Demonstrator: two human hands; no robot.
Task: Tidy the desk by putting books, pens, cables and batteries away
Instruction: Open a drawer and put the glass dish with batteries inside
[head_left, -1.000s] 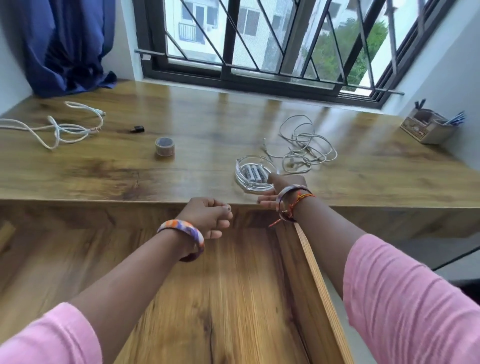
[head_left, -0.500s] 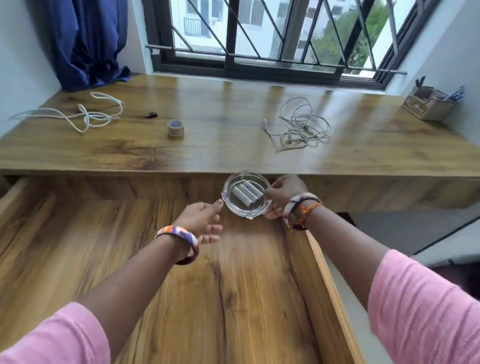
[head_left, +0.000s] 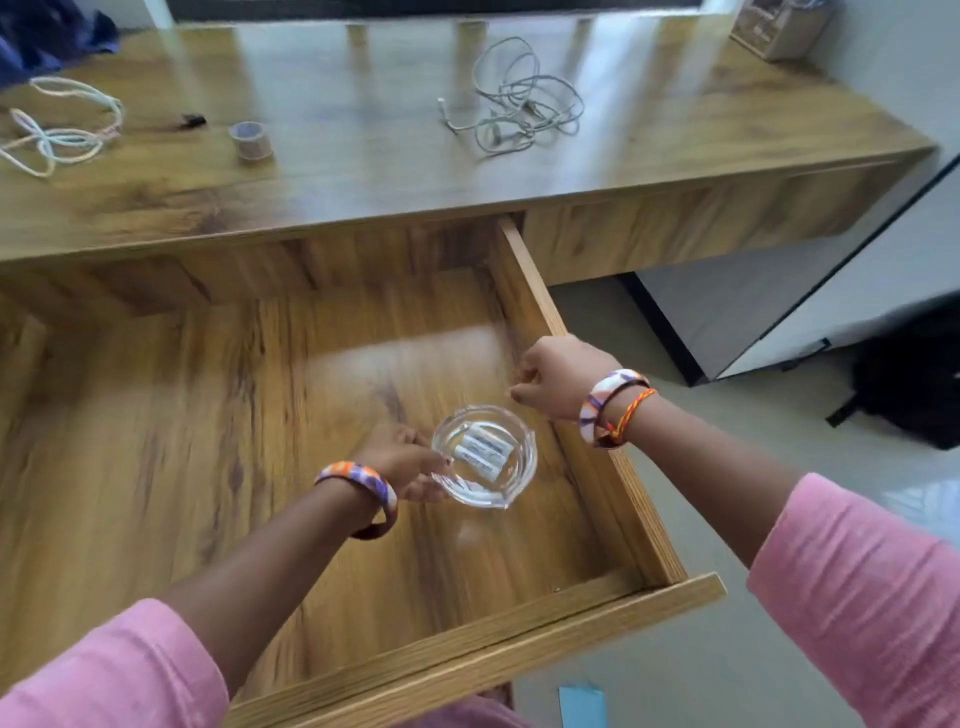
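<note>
The left hand (head_left: 402, 460) grips a clear glass dish (head_left: 485, 457) of white batteries (head_left: 480, 451), seemingly three, low inside the open drawer (head_left: 587, 499). The right hand's (head_left: 561, 376) fingers curl, apparently empty.

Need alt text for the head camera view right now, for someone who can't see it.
A person's left hand holds a glass dish of batteries inside an open wooden drawer, while the right hand hovers at the drawer's right wall. On the desk behind lie two cable bundles and a tape roll.
</note>
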